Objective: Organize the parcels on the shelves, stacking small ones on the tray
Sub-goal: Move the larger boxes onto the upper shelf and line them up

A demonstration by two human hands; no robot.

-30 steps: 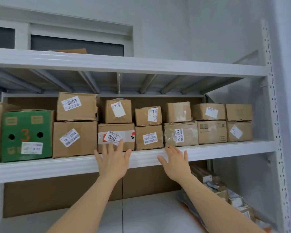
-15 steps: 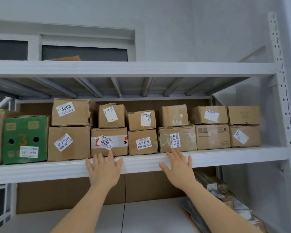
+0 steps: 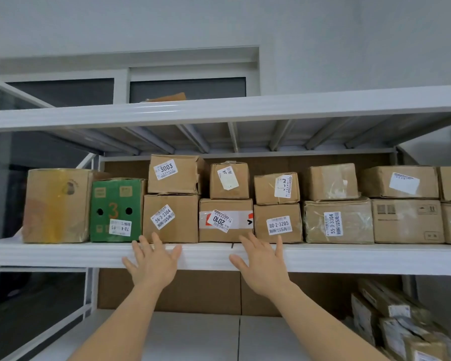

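Observation:
Cardboard parcels stand in two rows, one stacked on the other, along the middle shelf [image 3: 349,256]. A green box [image 3: 116,209] with a "3" sits toward the left, next to a tall brown box [image 3: 55,205]. My left hand [image 3: 153,261] is raised with fingers spread in front of the shelf edge, below the parcel labelled 56-3-3304 [image 3: 171,218]. My right hand [image 3: 262,265] is also spread open, below the taped parcel labelled 2010 [image 3: 225,220]. Neither hand holds anything. No tray is in view.
The top shelf [image 3: 219,110] carries one brown item [image 3: 167,97] at the back. On the lower shelf [image 3: 193,334], several small wrapped parcels [image 3: 401,324] are piled at the right. A white upright stands at the far left, and windows lie behind.
The view has shifted left, bringing the tall brown box and green box further in. Both hands have moved left along the shelf edge, still spread and empty.

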